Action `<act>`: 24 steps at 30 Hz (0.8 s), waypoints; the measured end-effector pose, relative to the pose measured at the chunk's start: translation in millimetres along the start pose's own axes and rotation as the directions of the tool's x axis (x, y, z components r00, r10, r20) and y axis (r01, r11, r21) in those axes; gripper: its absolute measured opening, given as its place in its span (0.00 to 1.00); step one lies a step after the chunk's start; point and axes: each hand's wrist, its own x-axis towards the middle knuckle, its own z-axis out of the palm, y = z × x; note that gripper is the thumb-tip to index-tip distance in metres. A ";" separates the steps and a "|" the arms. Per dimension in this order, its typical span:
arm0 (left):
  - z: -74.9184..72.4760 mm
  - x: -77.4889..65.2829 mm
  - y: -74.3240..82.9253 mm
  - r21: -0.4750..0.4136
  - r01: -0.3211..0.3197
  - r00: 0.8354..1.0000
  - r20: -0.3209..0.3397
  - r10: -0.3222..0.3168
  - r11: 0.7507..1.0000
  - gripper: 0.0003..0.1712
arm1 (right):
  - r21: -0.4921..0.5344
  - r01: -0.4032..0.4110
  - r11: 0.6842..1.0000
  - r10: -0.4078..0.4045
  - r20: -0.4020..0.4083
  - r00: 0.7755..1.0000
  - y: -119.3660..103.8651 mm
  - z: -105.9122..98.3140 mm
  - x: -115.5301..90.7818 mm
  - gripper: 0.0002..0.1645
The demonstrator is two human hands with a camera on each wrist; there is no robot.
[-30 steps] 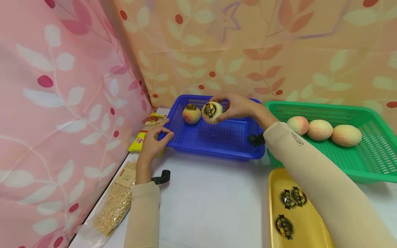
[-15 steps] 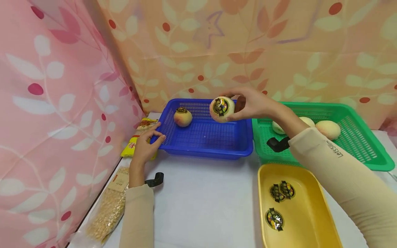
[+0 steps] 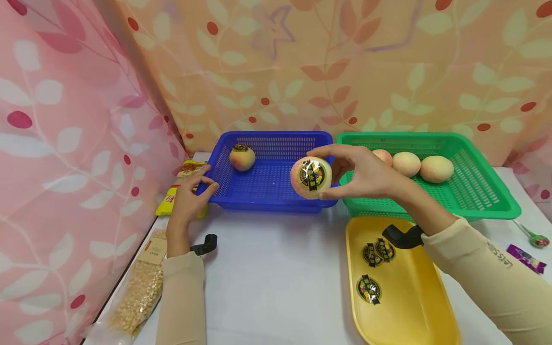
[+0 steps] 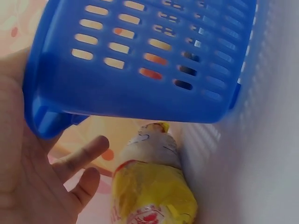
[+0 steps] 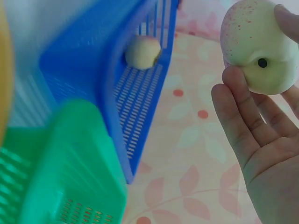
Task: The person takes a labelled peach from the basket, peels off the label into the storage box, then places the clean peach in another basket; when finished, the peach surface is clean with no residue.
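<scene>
My right hand holds a peach between thumb and fingers, above the front right corner of the blue basket. A round black and gold sticker on the peach faces me; the right wrist view shows its other side, with a dark dimple. My left hand grips the left front corner of the blue basket by its rim; in the left wrist view two fingers stick out below the rim. Another peach with a sticker lies inside the blue basket, at the back left.
A green basket with 3 peaches stands at the right. In front of it is a yellow tray with 3 stickers. Yellow packets and a bag of beans lie left; a lollipop and purple wrapper lie far right.
My right hand has lifted the peach out from beside the other one and brought it right and nearer to me. My left hand stays on the basket corner. The head view has shifted right.
</scene>
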 end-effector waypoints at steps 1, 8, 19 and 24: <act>-0.9 0.2 0.7 0.009 -0.007 1.000 0.004 0.007 1.000 0.18 | 0.007 0.008 1.000 -0.008 0.000 1.000 -0.3 3.1 -5.2 0.45; -5.7 0.4 22.6 0.059 -0.117 0.993 -0.025 0.119 0.991 0.15 | -0.003 0.064 0.998 -0.064 0.034 0.997 5.3 31.3 -35.1 0.44; 1.3 -29.3 110.3 -0.034 -0.284 0.924 0.257 0.283 0.958 0.11 | -0.076 0.047 0.996 -0.036 0.148 0.988 22.0 69.8 -52.7 0.43; 27.0 -43.9 129.2 0.033 -0.273 0.690 0.703 0.172 0.962 0.20 | -0.107 0.017 0.994 0.005 0.204 0.979 29.1 81.2 -57.2 0.42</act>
